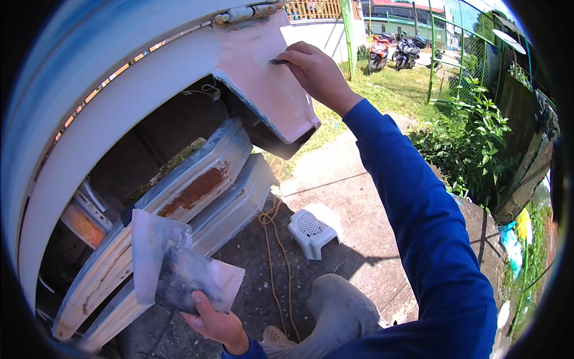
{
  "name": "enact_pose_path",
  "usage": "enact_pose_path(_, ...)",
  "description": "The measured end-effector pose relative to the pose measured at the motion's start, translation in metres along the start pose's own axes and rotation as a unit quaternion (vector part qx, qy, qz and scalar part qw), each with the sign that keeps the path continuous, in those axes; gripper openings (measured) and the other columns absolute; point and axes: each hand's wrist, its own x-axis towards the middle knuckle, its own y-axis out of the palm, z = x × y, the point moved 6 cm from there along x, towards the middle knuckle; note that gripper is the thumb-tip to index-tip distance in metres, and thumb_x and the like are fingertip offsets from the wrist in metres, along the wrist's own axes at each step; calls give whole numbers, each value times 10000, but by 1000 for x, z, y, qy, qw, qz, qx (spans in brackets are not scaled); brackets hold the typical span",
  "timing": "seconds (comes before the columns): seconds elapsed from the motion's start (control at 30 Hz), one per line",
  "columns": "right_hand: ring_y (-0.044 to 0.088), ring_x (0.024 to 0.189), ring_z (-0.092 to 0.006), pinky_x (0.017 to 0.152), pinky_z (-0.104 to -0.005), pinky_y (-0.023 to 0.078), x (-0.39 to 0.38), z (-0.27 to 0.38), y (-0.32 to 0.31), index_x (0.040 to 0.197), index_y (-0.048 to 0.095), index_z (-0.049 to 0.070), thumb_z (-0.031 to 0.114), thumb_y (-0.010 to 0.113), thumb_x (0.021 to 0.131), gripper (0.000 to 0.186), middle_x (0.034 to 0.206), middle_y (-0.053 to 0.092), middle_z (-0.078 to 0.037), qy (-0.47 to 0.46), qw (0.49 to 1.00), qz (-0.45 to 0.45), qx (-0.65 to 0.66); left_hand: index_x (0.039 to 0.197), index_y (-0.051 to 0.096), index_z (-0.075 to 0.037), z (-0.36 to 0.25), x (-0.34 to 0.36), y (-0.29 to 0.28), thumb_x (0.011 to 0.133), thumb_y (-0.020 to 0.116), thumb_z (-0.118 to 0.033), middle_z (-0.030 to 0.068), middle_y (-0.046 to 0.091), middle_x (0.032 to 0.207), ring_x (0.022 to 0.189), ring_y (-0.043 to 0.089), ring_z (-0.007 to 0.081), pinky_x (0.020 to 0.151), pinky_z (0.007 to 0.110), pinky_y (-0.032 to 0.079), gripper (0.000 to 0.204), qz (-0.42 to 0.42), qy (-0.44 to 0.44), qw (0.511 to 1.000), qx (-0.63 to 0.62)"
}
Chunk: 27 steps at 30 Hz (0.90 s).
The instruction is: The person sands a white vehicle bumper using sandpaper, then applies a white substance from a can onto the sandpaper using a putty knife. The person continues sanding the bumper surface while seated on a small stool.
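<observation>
At the upper middle, my right hand [320,72] pinches a small dark flat piece [277,61], its kind unclear, and holds it at the pinkish, filler-smeared surface of a vehicle body panel [263,90]. Low on the left, my left hand [218,323] grips a dark flat board [194,275] with its thumb on top. Whitish smears cover the board, and pale sheet-like pieces stick out at its sides. This board is apart from the panel, in front of loose grey-blue body parts.
Long grey-blue body parts [233,200] with a rusty patch lean below the panel. On the concrete stand a white plastic stool [314,230] and a tan rope [272,239]. Leafy plants [472,137] grow at right; motorbikes [406,52] are parked beyond the grass near a green fence [448,54].
</observation>
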Motion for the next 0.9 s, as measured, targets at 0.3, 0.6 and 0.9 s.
enact_pose_path(0.3, 663, 937, -315, 811, -375, 547, -17, -19, -1, 1106, 687, 51, 10, 631, 927, 192, 1046, 659, -117, 10, 1000, 7, 11, 1387, 464, 51, 7, -7, 11, 1010, 600, -220, 164, 542, 1369, 1221, 574, 255, 1033, 415, 482, 484, 44, -12, 999, -25)
enact_pose_path(0.6, 657, 906, -299, 783, -373, 524, -109, 130, -53, 1080, 715, 63, 2, 654, 839, 256, 1041, 663, -98, 54, 990, 68, 114, 1402, 454, 57, -6, -4, 54, 1017, 551, -136, 148, 535, 1388, 1247, 548, 235, 1054, 399, 449, 442, 102, 17, 994, -48)
enact_pose_path(0.9, 661, 897, -235, 729, -357, 520, -127, 229, -69, 1038, 729, 110, 140, 729, 728, 312, 1044, 671, -82, -88, 967, 132, 200, 1405, 440, 71, -12, -17, 77, 997, 559, -128, 175, 527, 1385, 1237, 548, 255, 1052, 393, 452, 470, 134, 22, 989, -55)
